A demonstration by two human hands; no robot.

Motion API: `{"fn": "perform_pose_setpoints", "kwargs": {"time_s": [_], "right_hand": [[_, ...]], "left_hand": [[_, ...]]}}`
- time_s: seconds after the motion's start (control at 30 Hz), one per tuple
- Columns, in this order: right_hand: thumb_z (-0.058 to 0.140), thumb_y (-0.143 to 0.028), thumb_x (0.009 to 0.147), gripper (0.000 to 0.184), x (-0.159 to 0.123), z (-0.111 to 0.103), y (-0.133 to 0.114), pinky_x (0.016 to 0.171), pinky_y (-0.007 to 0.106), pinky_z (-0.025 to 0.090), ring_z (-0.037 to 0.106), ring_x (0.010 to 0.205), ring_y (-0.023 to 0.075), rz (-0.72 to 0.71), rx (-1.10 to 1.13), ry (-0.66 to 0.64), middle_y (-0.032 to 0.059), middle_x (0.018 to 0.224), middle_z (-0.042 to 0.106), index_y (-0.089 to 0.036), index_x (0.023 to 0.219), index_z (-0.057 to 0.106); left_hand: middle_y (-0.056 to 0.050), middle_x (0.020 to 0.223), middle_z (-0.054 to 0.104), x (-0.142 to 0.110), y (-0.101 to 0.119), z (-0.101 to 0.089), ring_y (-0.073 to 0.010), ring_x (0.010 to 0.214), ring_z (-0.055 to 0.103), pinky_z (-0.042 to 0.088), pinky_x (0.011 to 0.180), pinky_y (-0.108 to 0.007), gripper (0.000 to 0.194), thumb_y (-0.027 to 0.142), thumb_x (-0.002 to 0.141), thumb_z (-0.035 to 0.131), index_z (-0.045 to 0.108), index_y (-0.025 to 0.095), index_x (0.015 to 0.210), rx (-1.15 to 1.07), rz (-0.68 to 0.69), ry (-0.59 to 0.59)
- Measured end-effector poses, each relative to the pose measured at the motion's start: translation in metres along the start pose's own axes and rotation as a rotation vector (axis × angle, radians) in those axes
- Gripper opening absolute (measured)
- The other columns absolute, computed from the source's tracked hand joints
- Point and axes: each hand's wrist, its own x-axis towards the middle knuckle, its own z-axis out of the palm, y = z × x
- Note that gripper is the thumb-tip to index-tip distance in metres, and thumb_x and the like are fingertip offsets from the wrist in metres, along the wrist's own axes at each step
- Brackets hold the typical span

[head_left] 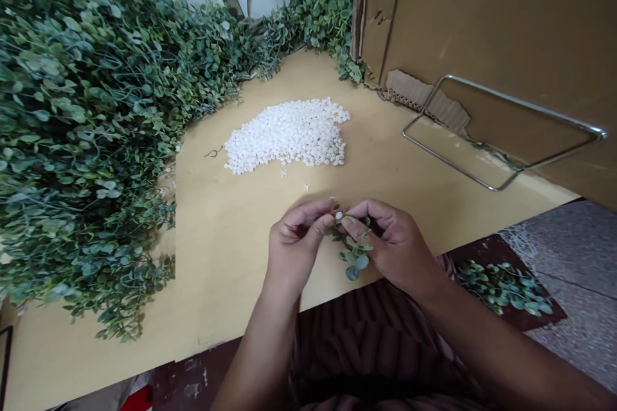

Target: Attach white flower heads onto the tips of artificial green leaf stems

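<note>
Both hands meet over the front part of the tan board. My left hand [301, 231] pinches the upper stem of a small artificial leaf sprig [354, 253], whose green leaves hang down between the hands. In my right hand [385, 231], thumb and forefinger close on a small white bead [339, 216] at the sprig's stem. Fingers hide part of the stem, so how far the bead sits on it I cannot tell. Beyond the hands lies a wide heap of white beads [289, 131]. Two tiny white star-shaped pieces [306, 187] rest between heap and hands.
A large mass of artificial greenery [87, 103] fills the left side and back. At right stands a cardboard box [491, 32], with a bent metal wire frame [463, 172] before it. More leaf sprigs [506, 286] lie low at the right, past the tan board's edge [207, 308].
</note>
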Motion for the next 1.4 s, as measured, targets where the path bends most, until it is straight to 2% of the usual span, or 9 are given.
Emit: {"fn": "perform_pose_setpoints", "kwargs": {"time_s": [0.1,0.27,0.5,0.57,0.7,0.8,0.93,1.1,1.4], "right_hand": [[0.056,-0.025,0.078,0.012,0.000,-0.005,0.003,0.073,0.018,0.051,0.062,0.078,0.0076,-0.045,0.003,-0.007,0.0023,0.079,0.066,-0.015,0.071,0.059],[0.056,-0.025,0.079,0.011,0.002,-0.011,0.008,0.083,0.020,0.052,0.063,0.091,0.0090,-0.227,-0.021,-0.012,0.0038,0.087,0.066,-0.016,0.075,0.060],[0.058,-0.019,0.079,0.006,-0.002,-0.024,0.002,0.095,0.026,0.049,0.060,0.102,0.0117,-0.519,-0.046,-0.104,0.0038,0.085,0.067,-0.017,0.079,0.063],[0.058,-0.023,0.080,0.009,-0.003,-0.030,0.001,0.085,0.022,0.052,0.062,0.091,0.0102,-0.416,0.007,-0.096,0.0034,0.083,0.067,-0.017,0.080,0.064],[0.063,-0.038,0.075,0.024,0.001,-0.034,0.005,0.056,0.012,0.049,0.059,0.062,0.0046,-0.083,0.131,0.169,0.0015,0.069,0.065,-0.014,0.076,0.063],[0.068,-0.046,0.067,0.035,0.006,-0.032,0.008,0.053,0.011,0.047,0.056,0.058,0.0029,0.001,0.218,0.256,0.0012,0.067,0.064,-0.013,0.072,0.059],[0.070,-0.052,0.061,0.043,0.012,-0.027,0.011,0.052,0.013,0.047,0.052,0.055,0.0020,0.017,0.323,0.279,-0.0015,0.064,0.059,-0.014,0.071,0.053],[0.067,-0.056,0.061,0.047,0.019,-0.020,0.012,0.049,0.016,0.046,0.049,0.051,0.0024,0.035,0.321,0.257,-0.0042,0.062,0.052,-0.015,0.074,0.049],[0.052,-0.035,0.077,0.020,0.017,-0.010,0.009,0.061,0.020,0.045,0.053,0.064,0.0065,-0.134,-0.087,0.282,0.0008,0.073,0.056,-0.015,0.079,0.051]], "left_hand": [[-0.005,0.093,0.067,0.004,-0.002,-0.008,-0.0128,0.079,0.060,0.049,0.075,-0.025,0.019,0.019,0.069,0.070,0.073,0.020,0.088,0.209,0.160,0.052],[-0.006,0.094,0.063,0.009,-0.004,-0.006,-0.0146,0.077,0.058,0.047,0.068,-0.027,0.026,0.017,0.076,0.059,0.068,0.020,0.100,0.578,0.240,-0.207],[-0.003,0.073,0.058,0.013,-0.006,0.005,-0.0147,0.068,0.055,0.042,0.062,-0.027,0.007,0.013,0.072,0.056,0.063,0.017,0.072,0.693,0.238,-0.179],[-0.002,0.072,0.058,0.014,-0.007,0.003,-0.0134,0.064,0.053,0.043,0.060,-0.027,0.004,0.017,0.073,0.057,0.060,0.017,0.071,0.591,0.180,-0.147],[0.000,0.066,0.056,0.014,-0.007,-0.003,-0.0117,0.060,0.049,0.041,0.058,-0.026,0.007,0.023,0.072,0.059,0.059,0.017,0.069,0.481,0.117,-0.065],[-0.001,0.067,0.057,0.014,-0.007,-0.007,-0.0120,0.062,0.051,0.041,0.061,-0.026,0.008,0.024,0.071,0.060,0.059,0.016,0.070,0.459,0.113,-0.034],[-0.002,0.074,0.060,0.012,-0.010,-0.014,-0.0124,0.065,0.053,0.043,0.063,-0.027,0.011,0.026,0.073,0.061,0.060,0.016,0.077,0.478,0.143,0.006],[-0.003,0.081,0.060,0.000,-0.002,-0.015,-0.0124,0.070,0.054,0.044,0.065,-0.025,0.016,0.027,0.077,0.060,0.064,0.017,0.089,0.586,0.394,0.086],[-0.003,0.077,0.060,-0.013,0.014,0.021,-0.0133,0.070,0.055,0.045,0.063,-0.025,0.010,0.021,0.075,0.063,0.066,0.019,0.085,0.580,0.414,-0.205]]}}
